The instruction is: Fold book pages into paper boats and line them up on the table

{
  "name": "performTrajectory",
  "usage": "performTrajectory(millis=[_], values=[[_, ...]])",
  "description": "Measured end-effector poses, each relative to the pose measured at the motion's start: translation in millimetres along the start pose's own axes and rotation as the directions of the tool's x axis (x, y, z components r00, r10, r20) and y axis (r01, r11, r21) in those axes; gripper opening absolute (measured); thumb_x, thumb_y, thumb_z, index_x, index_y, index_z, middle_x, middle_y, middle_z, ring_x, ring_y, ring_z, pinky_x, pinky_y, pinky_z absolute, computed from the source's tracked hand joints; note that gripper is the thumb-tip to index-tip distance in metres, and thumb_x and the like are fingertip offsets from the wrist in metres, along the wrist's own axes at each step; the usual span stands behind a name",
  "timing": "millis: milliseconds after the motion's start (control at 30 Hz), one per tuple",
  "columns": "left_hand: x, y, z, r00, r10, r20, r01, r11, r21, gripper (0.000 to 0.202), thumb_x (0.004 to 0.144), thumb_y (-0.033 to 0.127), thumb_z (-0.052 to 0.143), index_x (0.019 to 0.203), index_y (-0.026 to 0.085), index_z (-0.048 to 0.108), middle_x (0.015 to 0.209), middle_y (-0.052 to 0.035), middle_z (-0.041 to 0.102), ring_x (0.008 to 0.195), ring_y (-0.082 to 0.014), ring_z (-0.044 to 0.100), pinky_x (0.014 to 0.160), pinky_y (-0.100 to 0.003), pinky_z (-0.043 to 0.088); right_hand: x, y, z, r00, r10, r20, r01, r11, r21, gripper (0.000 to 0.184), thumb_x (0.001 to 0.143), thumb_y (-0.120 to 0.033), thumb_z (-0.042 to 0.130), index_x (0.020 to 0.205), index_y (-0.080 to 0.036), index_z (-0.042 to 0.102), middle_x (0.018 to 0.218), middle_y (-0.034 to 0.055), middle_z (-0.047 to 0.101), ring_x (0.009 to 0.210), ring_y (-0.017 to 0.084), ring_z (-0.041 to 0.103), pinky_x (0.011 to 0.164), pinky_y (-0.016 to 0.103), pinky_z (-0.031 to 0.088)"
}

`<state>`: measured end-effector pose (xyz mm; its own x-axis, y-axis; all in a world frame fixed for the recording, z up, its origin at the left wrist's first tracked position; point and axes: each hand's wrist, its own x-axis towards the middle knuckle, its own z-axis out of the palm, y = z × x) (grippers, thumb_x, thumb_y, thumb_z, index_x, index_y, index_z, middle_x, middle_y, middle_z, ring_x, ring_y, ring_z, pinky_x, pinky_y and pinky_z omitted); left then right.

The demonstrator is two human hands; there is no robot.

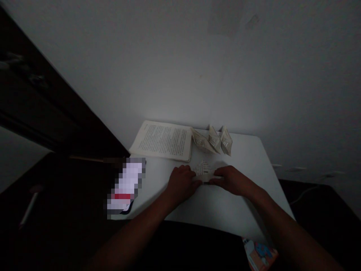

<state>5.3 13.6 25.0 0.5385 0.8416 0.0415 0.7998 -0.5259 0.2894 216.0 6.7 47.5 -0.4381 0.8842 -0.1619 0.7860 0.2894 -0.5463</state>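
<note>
Between my hands is a small folded sheet of printed paper, with a triangular top and a pale strip along its lower edge. My left hand pinches its left end, fingers curled and thumb in front. At the right end, my right hand grips the same paper between thumb and fingers. Just beyond stand three folded paper boats, a left one, a middle one and a right one, side by side. An unbound stack or book of printed pages lies to their left.
A phone with a lit, blurred screen lies at the left edge of the white table. The wall rises behind the table. Below the front edge is a colourful packet. A dark door stands at left.
</note>
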Motion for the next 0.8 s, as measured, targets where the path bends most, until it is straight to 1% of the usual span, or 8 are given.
performTrajectory(millis=[133, 300, 367, 467, 667, 800], values=[[2.6, 1.6, 0.2, 1.000, -0.001, 0.012, 0.001, 1.000, 0.029, 0.029, 0.080, 0.043, 0.055, 0.083, 0.017, 0.067, 0.086, -0.0080, 0.062, 0.086, -0.0247, 0.057, 0.075, -0.039, 0.044, 2.3, -3.7, 2.1, 0.998, 0.051, -0.023, -0.052, 0.998, -0.038, 0.025, 0.081, -0.042, 0.057, 0.085, -0.023, 0.073, 0.078, 0.0039, 0.073, 0.071, 0.020, 0.065, 0.063, 0.027, 0.045], [6.7, 2.9, -4.9, 0.997, -0.031, 0.068, 0.028, 0.999, 0.047, 0.032, 0.080, 0.045, 0.056, 0.083, 0.016, 0.069, 0.085, -0.0090, 0.064, 0.084, -0.0252, 0.060, 0.076, -0.040, 0.045, 8.6, -11.0, 6.2, 0.980, 0.192, -0.057, -0.198, 0.967, -0.158, 0.035, 0.073, -0.054, 0.060, 0.068, -0.021, 0.071, 0.066, 0.0058, 0.069, 0.063, 0.019, 0.063, 0.054, 0.027, 0.040], [8.9, 3.9, -8.2, 0.994, -0.045, 0.097, 0.040, 0.998, 0.052, 0.033, 0.079, 0.045, 0.057, 0.084, 0.015, 0.069, 0.085, -0.0097, 0.065, 0.085, -0.0261, 0.060, 0.076, -0.040, 0.046, 10.5, -12.7, 7.6, 0.974, 0.218, -0.066, -0.227, 0.955, -0.191, 0.036, 0.071, -0.056, 0.061, 0.067, -0.021, 0.071, 0.067, 0.0062, 0.068, 0.063, 0.020, 0.062, 0.052, 0.027, 0.039], [12.4, 4.3, -12.4, 0.988, -0.062, 0.139, 0.054, 0.997, 0.060, 0.035, 0.078, 0.047, 0.057, 0.084, 0.014, 0.069, 0.085, -0.0101, 0.066, 0.085, -0.0270, 0.061, 0.076, -0.040, 0.047, 11.4, -14.0, 8.8, 0.969, 0.235, -0.073, -0.245, 0.943, -0.223, 0.037, 0.070, -0.057, 0.061, 0.069, -0.021, 0.071, 0.071, 0.0074, 0.069, 0.068, 0.021, 0.063, 0.054, 0.028, 0.039], [19.3, -0.4, -15.0, 0.967, -0.097, 0.234, 0.091, 0.995, 0.040, 0.040, 0.076, 0.053, 0.057, 0.087, 0.016, 0.069, 0.088, -0.0086, 0.068, 0.084, -0.0236, 0.063, 0.075, -0.034, 0.048, 12.7, -16.6, 8.2, 0.947, 0.322, 0.000, -0.315, 0.924, -0.217, 0.037, 0.071, -0.056, 0.061, 0.068, -0.020, 0.071, 0.070, 0.0063, 0.069, 0.068, 0.018, 0.062, 0.053, 0.025, 0.036], [20.1, -2.7, -14.1, 0.967, -0.118, 0.228, 0.115, 0.993, 0.026, 0.040, 0.074, 0.054, 0.059, 0.085, 0.017, 0.069, 0.087, -0.0083, 0.068, 0.083, -0.0236, 0.063, 0.073, -0.032, 0.048, 15.0, -17.1, 6.5, 0.940, 0.340, 0.031, -0.326, 0.920, -0.217, 0.038, 0.071, -0.056, 0.060, 0.068, -0.021, 0.071, 0.068, 0.0057, 0.068, 0.066, 0.017, 0.062, 0.052, 0.024, 0.035]])
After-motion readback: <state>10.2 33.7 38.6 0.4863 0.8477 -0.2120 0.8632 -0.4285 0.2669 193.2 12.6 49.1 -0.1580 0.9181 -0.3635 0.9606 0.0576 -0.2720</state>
